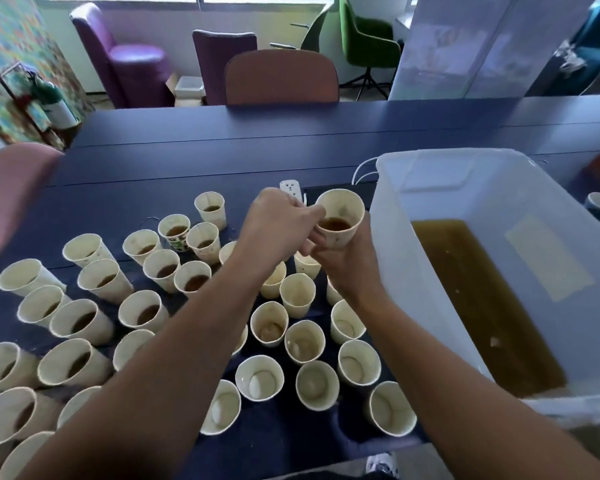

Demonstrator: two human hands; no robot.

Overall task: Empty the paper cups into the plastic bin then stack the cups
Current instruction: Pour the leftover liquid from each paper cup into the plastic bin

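Head view: both hands' grip is clamped on one paper cup, left hand at its rim, right hand beneath

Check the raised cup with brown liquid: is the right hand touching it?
Touching. The head view shows the right hand wrapped around the raised cup from below.

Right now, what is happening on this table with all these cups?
A person is emptying paper cups of brown liquid into the plastic bin on the right, which already holds a pool of it. The right hand grips a lifted cup that still contains liquid, just left of the bin; the left hand touches its rim. Many cups on the left of the table still hold liquid, while those nearer the bin look empty. No stack is visible yet.
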